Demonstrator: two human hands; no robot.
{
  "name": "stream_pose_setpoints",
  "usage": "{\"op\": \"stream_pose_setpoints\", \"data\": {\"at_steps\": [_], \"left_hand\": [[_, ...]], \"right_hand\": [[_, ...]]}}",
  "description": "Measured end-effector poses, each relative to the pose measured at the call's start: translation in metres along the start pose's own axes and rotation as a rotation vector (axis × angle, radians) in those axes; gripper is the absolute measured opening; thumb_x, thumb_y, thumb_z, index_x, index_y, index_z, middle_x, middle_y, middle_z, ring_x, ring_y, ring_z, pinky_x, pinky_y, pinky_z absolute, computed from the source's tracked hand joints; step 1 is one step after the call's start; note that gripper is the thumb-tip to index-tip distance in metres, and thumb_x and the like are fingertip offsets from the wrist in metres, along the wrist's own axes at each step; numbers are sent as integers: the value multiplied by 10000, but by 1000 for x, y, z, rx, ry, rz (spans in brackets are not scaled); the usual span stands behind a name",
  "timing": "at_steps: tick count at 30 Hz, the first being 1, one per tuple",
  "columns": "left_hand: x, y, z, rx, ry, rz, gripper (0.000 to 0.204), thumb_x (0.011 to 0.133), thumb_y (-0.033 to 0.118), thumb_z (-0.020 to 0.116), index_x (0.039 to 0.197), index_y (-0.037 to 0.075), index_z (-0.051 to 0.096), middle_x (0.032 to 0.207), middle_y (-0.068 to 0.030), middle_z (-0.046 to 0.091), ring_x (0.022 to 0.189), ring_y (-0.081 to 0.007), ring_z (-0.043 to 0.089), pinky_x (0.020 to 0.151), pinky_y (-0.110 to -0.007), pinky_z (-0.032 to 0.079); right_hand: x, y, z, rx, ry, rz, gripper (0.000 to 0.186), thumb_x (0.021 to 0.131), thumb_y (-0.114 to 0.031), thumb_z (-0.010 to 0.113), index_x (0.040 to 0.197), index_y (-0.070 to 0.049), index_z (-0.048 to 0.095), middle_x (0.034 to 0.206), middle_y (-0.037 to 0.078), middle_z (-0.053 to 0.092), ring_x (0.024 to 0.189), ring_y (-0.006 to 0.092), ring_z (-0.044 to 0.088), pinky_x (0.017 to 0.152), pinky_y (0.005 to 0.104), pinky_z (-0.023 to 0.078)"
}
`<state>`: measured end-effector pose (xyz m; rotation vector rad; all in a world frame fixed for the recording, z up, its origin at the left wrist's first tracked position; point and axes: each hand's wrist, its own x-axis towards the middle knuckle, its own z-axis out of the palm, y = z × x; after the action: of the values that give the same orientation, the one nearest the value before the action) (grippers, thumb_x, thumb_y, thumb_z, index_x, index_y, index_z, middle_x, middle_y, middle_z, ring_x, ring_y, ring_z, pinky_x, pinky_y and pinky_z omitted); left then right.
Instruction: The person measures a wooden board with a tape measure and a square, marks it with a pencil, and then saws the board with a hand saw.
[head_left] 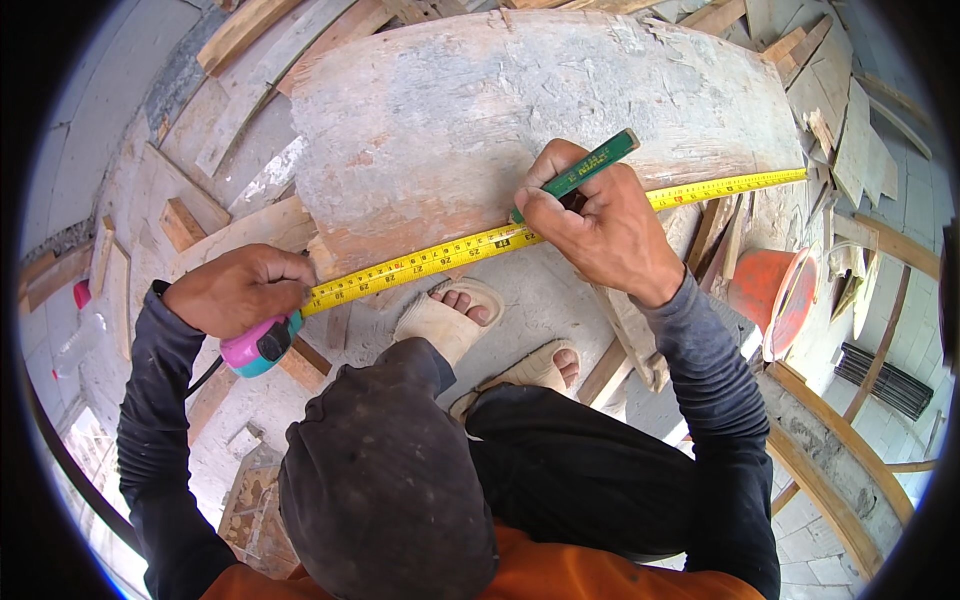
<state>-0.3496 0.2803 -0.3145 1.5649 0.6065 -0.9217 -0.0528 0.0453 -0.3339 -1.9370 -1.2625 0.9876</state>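
A large worn plywood board [520, 110] lies in front of me. A yellow tape measure blade [440, 257] stretches along its near edge, from the pink and teal case [262, 343] out to the board's right end [790, 176]. My left hand [240, 290] grips the case at the board's left corner. My right hand [590, 225] holds a green pencil [585, 168] with its tip down at the tape, near the middle of the edge. My feet in beige sandals [450, 315] stand just below the board.
Wood offcuts and planks [180, 222] lie scattered on the concrete floor to the left and behind the board. An orange bucket [775, 295] lies on its side to the right. Curved wooden strips [840, 440] run along the lower right.
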Motion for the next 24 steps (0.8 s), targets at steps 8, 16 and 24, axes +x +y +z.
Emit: {"op": "stream_pose_setpoints", "data": {"at_steps": [8, 16, 24], "left_hand": [[-1, 2, 1, 35, 4, 15, 224, 1042, 147, 556, 1040, -33, 690, 863, -80, 672, 803, -154, 659, 785, -339, 539], [-2, -2, 3, 14, -11, 14, 232, 1047, 154, 544, 1053, -27, 689, 862, -73, 670, 805, -145, 656, 786, -335, 540], [0, -2, 0, 38, -6, -8, 233, 1046, 166, 549, 1048, -20, 690, 872, -65, 679, 801, -135, 652, 780, -329, 540]], "right_hand": [[-3, -1, -1, 20, 11, 15, 196, 955, -227, 687, 974, -33, 665, 693, 124, 640, 591, 286, 624, 599, 415, 491], [-2, -3, -1, 67, 1, 27, 182, 958, -221, 681, 970, -39, 670, 701, 111, 649, 605, 265, 627, 608, 403, 493], [1, -3, -3, 52, -17, 46, 179, 957, -217, 679, 969, -39, 672, 703, 111, 646, 609, 265, 626, 610, 405, 493]]}}
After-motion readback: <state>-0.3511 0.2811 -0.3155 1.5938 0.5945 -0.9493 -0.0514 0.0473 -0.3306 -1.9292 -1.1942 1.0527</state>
